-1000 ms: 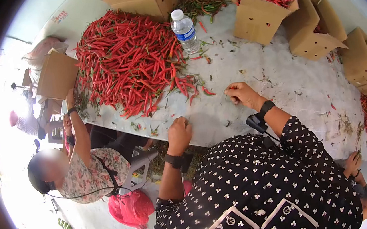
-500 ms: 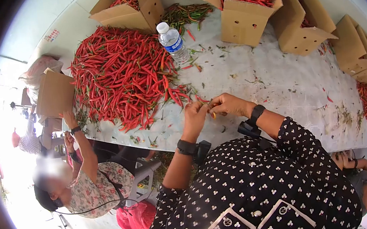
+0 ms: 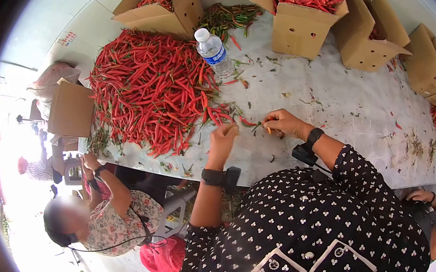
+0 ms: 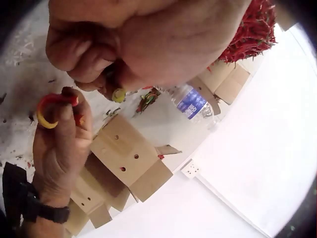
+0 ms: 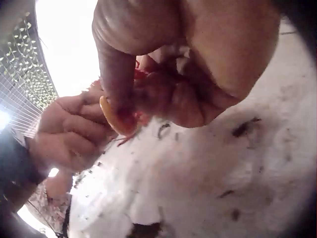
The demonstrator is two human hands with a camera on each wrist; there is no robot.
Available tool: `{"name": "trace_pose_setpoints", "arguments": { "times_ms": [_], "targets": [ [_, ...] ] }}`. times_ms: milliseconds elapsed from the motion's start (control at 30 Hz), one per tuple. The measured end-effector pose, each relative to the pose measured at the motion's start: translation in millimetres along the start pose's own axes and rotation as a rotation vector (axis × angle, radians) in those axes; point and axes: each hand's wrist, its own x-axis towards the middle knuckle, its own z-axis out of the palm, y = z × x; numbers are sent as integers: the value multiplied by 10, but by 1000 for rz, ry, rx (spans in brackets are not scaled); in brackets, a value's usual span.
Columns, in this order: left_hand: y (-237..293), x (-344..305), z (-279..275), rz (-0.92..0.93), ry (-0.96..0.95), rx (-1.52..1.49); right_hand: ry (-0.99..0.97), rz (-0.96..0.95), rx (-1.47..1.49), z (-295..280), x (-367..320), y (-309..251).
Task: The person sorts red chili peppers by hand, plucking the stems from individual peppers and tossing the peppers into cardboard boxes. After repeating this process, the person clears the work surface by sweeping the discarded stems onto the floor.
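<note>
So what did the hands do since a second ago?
The left hand came up from the table edge to meet the right hand, then they drew slightly apart. The right hand now pinches a curled red-and-yellow piece; the left pinches a small yellow bit. The chilli pile, bottle and boxes stayed put.

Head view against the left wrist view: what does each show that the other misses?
Only the head view shows the chillies inside the open boxes, the wide table and a seated person beside it. Only the left wrist view shows plainly what the fingers hold: the right hand pinches a curved red-and-yellow piece, and the left hand pinches a yellowish bit. Both show the two hands close together, the water bottle, a holed box and at least part of the chilli pile.
</note>
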Motion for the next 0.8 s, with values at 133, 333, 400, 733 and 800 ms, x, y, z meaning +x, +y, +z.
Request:
{"name": "trace_pose_setpoints", "arguments": {
  "times_ms": [133, 333, 400, 733, 800],
  "targets": [
    [254, 221, -51, 441, 286, 882, -71, 19, 165, -38, 83, 87],
    [309, 562, 78, 511, 131, 1253, -11, 41, 308, -47, 103, 162],
    [252, 621, 89, 426, 55, 1325, -30, -16, 290, -57, 97, 179],
    [460, 543, 22, 264, 121, 540, -33, -6, 334, -74, 117, 184],
    [512, 516, -14, 38, 93, 81, -13, -3, 348, -80, 102, 186]
  ]
}}
